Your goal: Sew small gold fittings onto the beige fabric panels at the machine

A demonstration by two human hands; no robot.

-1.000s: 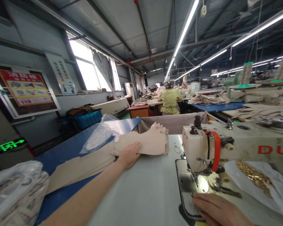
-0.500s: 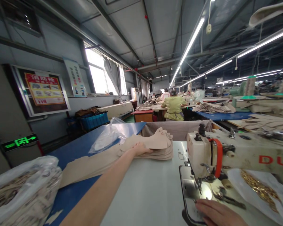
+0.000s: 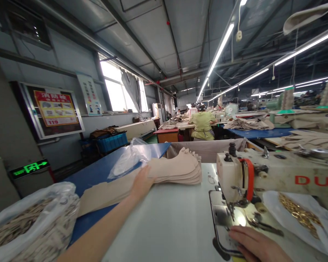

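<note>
My left hand [image 3: 142,183] lies over the beige cut fabric pieces, its fingers stretched out and apart, touching the near end of the upper stack [image 3: 177,165]. Those pieces have curved, notched edges and are fanned in layers. A longer fabric stack [image 3: 106,193] runs left from under my wrist. At the metal plate of the sewing machine [image 3: 231,178], my right hand [image 3: 255,243] is closed, fingers together and fingertips at the plate, just in front of the lit needle area. Whatever it holds, if anything, is hidden beneath the fingers.
A plastic bag [image 3: 54,222] of fabric strips stands at lower left. Clear plastic film [image 3: 127,160] lies on the blue table [image 3: 98,171]. Gold-coloured metal fittings [image 3: 299,214] sit on white plastic beside the machine. Ahead, a person in a yellow-green top [image 3: 203,125] sits at another table.
My left hand has slid left and nearer along the fabric, off the middle of the upper stack to its left end. The right hand stays nearly where it was; the view shifted slightly.
</note>
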